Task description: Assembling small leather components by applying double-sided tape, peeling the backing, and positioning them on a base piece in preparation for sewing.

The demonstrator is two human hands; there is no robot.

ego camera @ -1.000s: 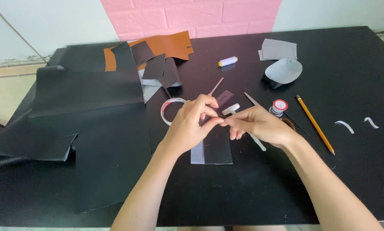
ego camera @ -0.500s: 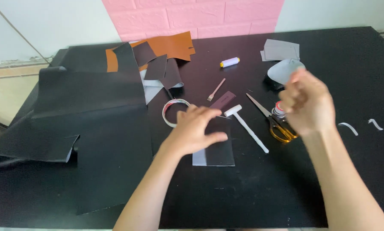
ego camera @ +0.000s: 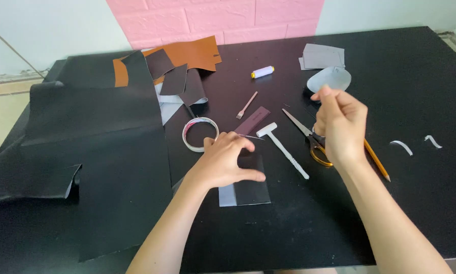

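Two hands work: the left hand [ego camera: 223, 162] presses spread fingers on a dark leather piece [ego camera: 251, 177] at table centre, while the right hand [ego camera: 339, 124], at three o'clock, is raised with fingertips pinched, contents unclear.

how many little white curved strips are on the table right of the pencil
2. One white strip lies just right of the pencil; the other strip lies further right, nearer the table edge. Others may be hidden.

head cam | above, looking down and forward | near | table [ego camera: 416, 213] to wall
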